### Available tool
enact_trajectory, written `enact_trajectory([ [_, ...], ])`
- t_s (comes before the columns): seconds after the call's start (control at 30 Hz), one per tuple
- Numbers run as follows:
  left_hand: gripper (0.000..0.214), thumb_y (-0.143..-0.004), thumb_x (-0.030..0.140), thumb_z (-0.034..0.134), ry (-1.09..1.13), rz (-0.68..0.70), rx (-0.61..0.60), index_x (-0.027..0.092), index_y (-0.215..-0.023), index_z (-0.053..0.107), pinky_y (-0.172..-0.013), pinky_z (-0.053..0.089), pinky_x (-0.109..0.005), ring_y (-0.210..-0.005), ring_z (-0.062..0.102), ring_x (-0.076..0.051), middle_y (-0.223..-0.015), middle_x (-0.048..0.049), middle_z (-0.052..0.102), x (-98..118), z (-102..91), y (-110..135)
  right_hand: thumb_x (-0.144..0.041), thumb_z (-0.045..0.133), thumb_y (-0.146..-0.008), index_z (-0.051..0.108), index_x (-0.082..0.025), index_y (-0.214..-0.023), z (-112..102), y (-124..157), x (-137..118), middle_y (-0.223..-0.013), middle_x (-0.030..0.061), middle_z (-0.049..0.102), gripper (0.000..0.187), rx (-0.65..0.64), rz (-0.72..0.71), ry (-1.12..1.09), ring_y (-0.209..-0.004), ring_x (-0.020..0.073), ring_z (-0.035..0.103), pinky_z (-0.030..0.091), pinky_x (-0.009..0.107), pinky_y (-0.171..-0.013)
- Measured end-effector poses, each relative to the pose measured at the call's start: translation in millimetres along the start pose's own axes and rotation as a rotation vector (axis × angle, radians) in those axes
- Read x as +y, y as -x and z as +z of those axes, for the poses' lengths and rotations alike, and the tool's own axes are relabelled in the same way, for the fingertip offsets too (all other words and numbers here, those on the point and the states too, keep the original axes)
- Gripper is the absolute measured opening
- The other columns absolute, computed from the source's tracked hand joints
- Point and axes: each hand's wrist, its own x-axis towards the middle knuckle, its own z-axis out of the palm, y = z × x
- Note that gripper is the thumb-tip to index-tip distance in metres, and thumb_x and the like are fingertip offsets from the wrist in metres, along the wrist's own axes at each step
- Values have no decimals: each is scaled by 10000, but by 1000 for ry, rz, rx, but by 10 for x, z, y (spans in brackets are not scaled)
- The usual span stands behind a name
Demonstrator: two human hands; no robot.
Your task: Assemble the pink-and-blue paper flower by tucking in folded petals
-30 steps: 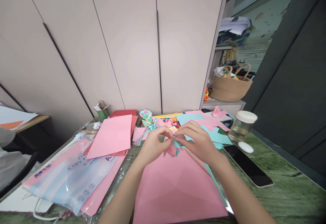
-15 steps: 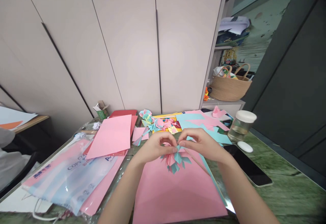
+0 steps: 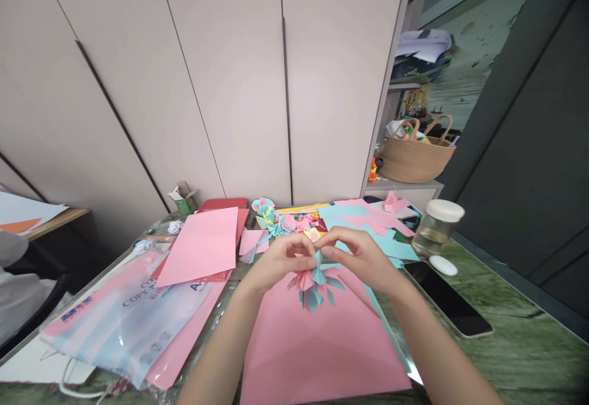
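Pinching a pink-and-turquoise folded-paper flower [image 3: 316, 277] between left hand [image 3: 280, 264] and right hand [image 3: 361, 259], we hold it over a pink rectangular paper sheet [image 3: 322, 350] on a green streaked table [image 3: 524, 307] before pale cabinet doors [image 3: 234, 86].

Green marbled tabletop [image 3: 524, 313]: smartphone [image 3: 448, 297], white oval object [image 3: 443, 265], lidded jar [image 3: 436, 233] right; pink-topped paper stack [image 3: 322, 356] near middle; green box [image 3: 185, 202] far left; white sheet [image 3: 27, 359] near left.

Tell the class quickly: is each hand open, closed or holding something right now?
Left hand: closed, pinching the paper flower near its top.
Right hand: closed, pinching the same paper flower near its top.
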Motion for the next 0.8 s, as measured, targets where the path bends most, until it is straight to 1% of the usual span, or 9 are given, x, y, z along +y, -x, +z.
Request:
enact_trajectory([
  [0.07,163,-684,250,646,-37,22,27,145,-735,533,-594,356,-220,-667,491,-101,-710,1,513,28,11,10,-256,535,-793,646,-236,-839,5,6,-18,-801,9,629,122,26,-42,102,-753,136,560,442,272,-690],
  [0.13,172,-685,270,644,-67,41,58,147,-725,531,-599,360,-221,-675,493,-104,-714,0,514,51,22,16,-240,560,-774,647,-242,-836,8,11,-27,-770,1,628,107,43,-52,134,-733,135,561,438,270,-677],
  [0.23,174,-691,280,637,-97,69,97,144,-721,533,-593,367,-215,-670,492,-103,-716,-5,508,60,31,14,-251,579,-755,636,-232,-848,17,13,-27,-754,0,627,110,55,-24,101,-718,137,567,450,276,-673],
  [0.33,148,-696,254,635,-115,127,128,141,-717,542,-611,375,-213,-684,492,-101,-719,-9,510,48,26,3,-260,601,-733,622,-225,-862,36,14,-19,-767,-5,624,135,62,8,52,-717,133,571,462,277,-678],
  [0.5,133,-707,239,631,-84,147,133,143,-721,539,-627,380,-217,-678,490,-93,-725,-3,511,24,13,-4,-254,614,-714,618,-222,-859,81,14,-1,-842,11,631,149,139,22,48,-808,153,575,461,303,-738],
  [0.67,148,-708,249,634,-60,159,126,144,-726,531,-628,386,-221,-673,490,-90,-728,0,501,12,5,-10,-300,622,-711,615,-210,-816,119,7,9,-824,15,631,139,169,41,26,-788,158,575,465,298,-695],
  [0.8,150,-709,249,630,-89,149,128,143,-726,525,-622,395,-220,-691,497,-101,-741,-14,502,10,5,-14,-306,635,-697,620,-212,-801,126,2,2,-816,12,631,141,173,76,-6,-783,157,575,471,295,-689],
])
